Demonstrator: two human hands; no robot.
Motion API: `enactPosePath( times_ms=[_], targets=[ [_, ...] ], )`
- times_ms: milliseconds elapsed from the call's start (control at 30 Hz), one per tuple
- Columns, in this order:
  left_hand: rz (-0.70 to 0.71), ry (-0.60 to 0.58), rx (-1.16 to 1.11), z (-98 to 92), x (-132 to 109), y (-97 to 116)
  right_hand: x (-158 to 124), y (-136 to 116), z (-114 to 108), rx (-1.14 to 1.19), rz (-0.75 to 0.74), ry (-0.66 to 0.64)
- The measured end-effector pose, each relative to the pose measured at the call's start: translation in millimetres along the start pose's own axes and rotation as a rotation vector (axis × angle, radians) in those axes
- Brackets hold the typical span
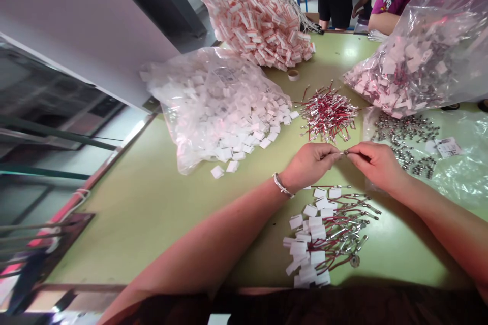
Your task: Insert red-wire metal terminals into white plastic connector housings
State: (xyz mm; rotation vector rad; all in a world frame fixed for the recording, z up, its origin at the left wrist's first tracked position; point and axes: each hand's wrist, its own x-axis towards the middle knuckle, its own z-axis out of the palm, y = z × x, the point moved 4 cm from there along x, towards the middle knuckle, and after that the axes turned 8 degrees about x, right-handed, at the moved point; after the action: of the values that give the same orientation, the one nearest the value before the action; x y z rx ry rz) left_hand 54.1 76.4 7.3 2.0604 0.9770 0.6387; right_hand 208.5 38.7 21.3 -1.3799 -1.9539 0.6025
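Note:
My left hand (313, 163), with a bracelet at the wrist, is closed in a pinch. Its fingertips meet those of my right hand (375, 163) above the table, and what the left fingers hold is mostly hidden. A tiny dark metal piece (345, 152) shows at the right hand's pinched thumb and finger. Just beyond the hands lies a heap of short red wires (330, 114) with metal ends. Nearer my body, red wires with white plastic pieces (318, 233) on one end and metal ends on the other lie in a loose row.
A clear bag (229, 106) spills white plastic pieces at left. Behind it is a large pile of orange-and-white parts (263, 20). Small metal pieces (412, 132) lie on plastic at right, below another filled bag (415, 61). A tape roll (293, 75) and co-workers are at the back.

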Motion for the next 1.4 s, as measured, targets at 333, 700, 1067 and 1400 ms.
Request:
enactPosePath(
  times_ms=[333,700,1067,1400],
  targets=[
    [0.397,-0.137,0.624,9.1,-10.2,6.2,-3.1,1.3,3.7,0.014,0.052,-0.328],
    [0.361,-0.100,0.646,-25.6,2.8,11.7,6.6,11.1,-19.2,0.026,0.149,-0.302],
    [-0.043,0.082,0.506,-72.2,5.8,-0.5,0.7,-6.1,-1.8,-0.181,0.061,-0.202],
    [-0.500,-0.231,1.095,-109.6,2.0,-58.4,1.8,12.0,-13.5,-0.122,0.129,-0.149]
  ],
)
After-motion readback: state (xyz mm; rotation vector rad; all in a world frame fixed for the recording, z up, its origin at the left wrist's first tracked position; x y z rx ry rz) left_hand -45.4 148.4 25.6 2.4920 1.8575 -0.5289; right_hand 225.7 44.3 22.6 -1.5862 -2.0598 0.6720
